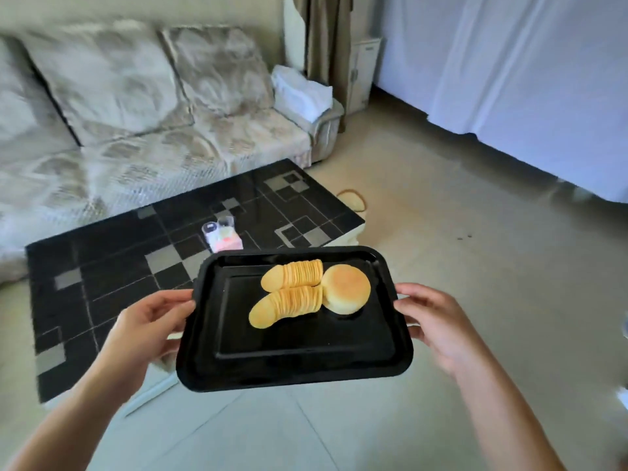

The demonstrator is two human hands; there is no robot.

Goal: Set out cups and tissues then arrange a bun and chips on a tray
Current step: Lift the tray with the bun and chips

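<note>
Between the two hands hangs a black tray (295, 365), carried in the air above the pale floor (458, 266) and over the near corner of the dark tiled surface (112, 266). The left hand (149, 328) has its grip closed on the tray's left rim, thumb on top of the edge and fingers curled beneath. The right hand (438, 324) has its grip closed on the right rim in the same way, its fingertips at the edge and the palm turned inward.

On the tray, closer to the right-hand grip than to the left, sits a round golden bun (346, 288). Touching the bun on the side toward the left hand lie two rows of chips (292, 290), stacked on edge; one row lies farther from the person, the other nearer and angled down toward the left-hand grip.

Beyond both grips, on the surface just past the tray's far rim, stands a clear plastic cup (212, 229) beside a pink and white tissue pack (226, 241); motion blur softens both. Farther still, a patterned sofa (142, 130) runs along the wall, with a white folded cloth (300, 91) on its arm, off toward the right-hand side.
</note>
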